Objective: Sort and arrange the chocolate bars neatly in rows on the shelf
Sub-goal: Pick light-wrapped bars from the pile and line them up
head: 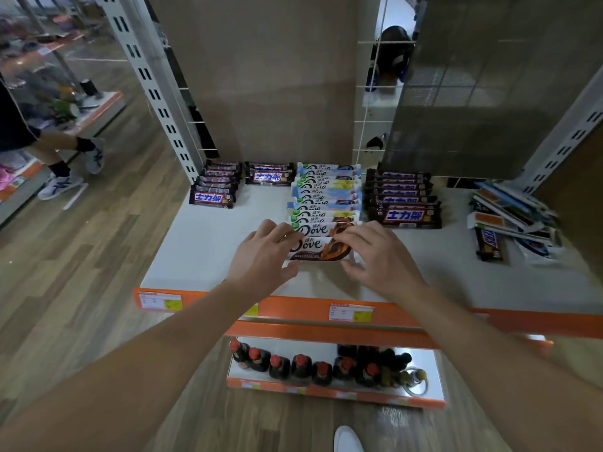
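On your shelf [202, 243], three Snickers rows [404, 203], one Dove row [326, 197], left hand [264, 252] and right hand [380, 254] pinching the front Dove bar [318, 250], right-side pile [512, 212] blurred, uncountable

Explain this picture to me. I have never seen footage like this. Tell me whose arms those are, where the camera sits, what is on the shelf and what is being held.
There is no machine here. A person wears a camera on the head that looks forward and down, so the two bare arms are their own. This is the only view.

The left hand and the right hand each pinch an end of the front Dove bar. It lies at the near end of the Dove row on the white shelf. Dark Snickers bars lie in rows on both sides of the Dove row. A loose pile of unsorted bars sits at the far right. A lower shelf holds dark bottles with red caps.
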`<state>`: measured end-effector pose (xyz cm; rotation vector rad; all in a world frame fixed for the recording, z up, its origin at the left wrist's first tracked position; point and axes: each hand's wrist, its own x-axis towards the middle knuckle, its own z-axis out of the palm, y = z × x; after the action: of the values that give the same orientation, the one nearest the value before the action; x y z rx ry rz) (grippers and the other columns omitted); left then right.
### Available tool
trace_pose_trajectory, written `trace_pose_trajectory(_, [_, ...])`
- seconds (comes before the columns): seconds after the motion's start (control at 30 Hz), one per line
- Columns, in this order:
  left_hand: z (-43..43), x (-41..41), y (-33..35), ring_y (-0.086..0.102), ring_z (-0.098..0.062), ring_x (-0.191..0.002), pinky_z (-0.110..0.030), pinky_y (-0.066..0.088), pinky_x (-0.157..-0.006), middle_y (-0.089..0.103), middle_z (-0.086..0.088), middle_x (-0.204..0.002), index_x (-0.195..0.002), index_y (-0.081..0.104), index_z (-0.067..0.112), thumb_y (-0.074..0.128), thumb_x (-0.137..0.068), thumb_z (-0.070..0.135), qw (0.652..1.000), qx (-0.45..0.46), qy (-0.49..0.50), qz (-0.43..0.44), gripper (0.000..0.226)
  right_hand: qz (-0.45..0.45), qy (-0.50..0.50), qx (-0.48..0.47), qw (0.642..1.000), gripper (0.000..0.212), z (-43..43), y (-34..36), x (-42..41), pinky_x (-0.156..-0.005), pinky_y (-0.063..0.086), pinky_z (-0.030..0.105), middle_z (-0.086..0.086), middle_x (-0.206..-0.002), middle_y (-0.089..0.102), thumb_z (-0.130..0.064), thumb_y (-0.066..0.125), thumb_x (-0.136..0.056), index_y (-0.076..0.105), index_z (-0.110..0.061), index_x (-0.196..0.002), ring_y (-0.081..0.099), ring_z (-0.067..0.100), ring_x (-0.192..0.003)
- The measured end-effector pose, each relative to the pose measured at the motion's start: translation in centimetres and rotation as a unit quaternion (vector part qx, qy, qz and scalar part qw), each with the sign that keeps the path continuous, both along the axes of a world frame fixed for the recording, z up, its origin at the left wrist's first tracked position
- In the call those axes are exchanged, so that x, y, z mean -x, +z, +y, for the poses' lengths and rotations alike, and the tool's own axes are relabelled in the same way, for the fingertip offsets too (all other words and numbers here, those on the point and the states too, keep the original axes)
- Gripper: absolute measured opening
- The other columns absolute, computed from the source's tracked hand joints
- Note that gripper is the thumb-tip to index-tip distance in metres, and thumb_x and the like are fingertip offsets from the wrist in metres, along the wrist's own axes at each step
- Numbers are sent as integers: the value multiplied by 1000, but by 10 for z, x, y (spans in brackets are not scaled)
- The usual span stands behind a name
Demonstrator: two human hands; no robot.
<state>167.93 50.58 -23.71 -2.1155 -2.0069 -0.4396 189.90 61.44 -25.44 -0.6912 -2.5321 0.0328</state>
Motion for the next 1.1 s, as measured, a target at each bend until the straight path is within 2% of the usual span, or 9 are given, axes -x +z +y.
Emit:
trace_pose_trajectory(0.1, [8,-4,2,51,-24,-100,-36,51,-72,62,3,-108,-116,63,20,72,-76,32,1000,1,12,-4,43,12,-40,-18,999,40,3,-1,1,-85,45,36,-3,-110,64,-24,72,-77,64,-17,-115,50,19,-105])
trace_pose_trajectory(0.23, [18,-6,2,50,-24,-104,-36,48,-75,62,5,-109,-114,60,23,71,-77,32,999,18,28,-7,39,12,-78,7,997,35,8,-5,6,-85,44,37,-5,-108,65,-23,75,-76,65,-19,-110,50,20,-105])
trace_pose_trajectory(0.53, [24,-5,-2,47,-22,-107,-33,45,-73,60,7,-114,-116,59,26,69,-81,33,998,39,44,-27,37,28,-78,65,994,27,10,-14,9,-84,49,38,-2,-111,62,-23,71,-82,67,-17,-107,51,23,-103])
trace_pose_trajectory(0.77, [21,-8,-5,48,-22,-105,-32,45,-70,58,8,-115,-116,59,26,62,-88,33,997,23,46,-62,29,49,-107,109,987,23,3,-13,13,-74,48,28,-3,-111,57,-17,68,-85,65,-17,-108,47,19,-103])
trace_pose_trajectory(0.93, [23,-11,-8,47,-22,-104,-28,38,-68,58,9,-114,-115,59,26,59,-90,26,995,13,66,-74,25,50,-124,99,986,23,1,-14,14,-81,48,36,-3,-111,59,-18,68,-84,66,-19,-107,48,21,-105])
trace_pose_trajectory(1.1, [22,-13,-8,48,-23,-104,-30,40,-68,59,9,-113,-114,59,26,60,-89,26,995,11,69,-72,25,62,-133,140,979,21,-3,-13,15,-80,44,24,-5,-115,54,-17,66,-86,63,-20,-107,45,18,-108])
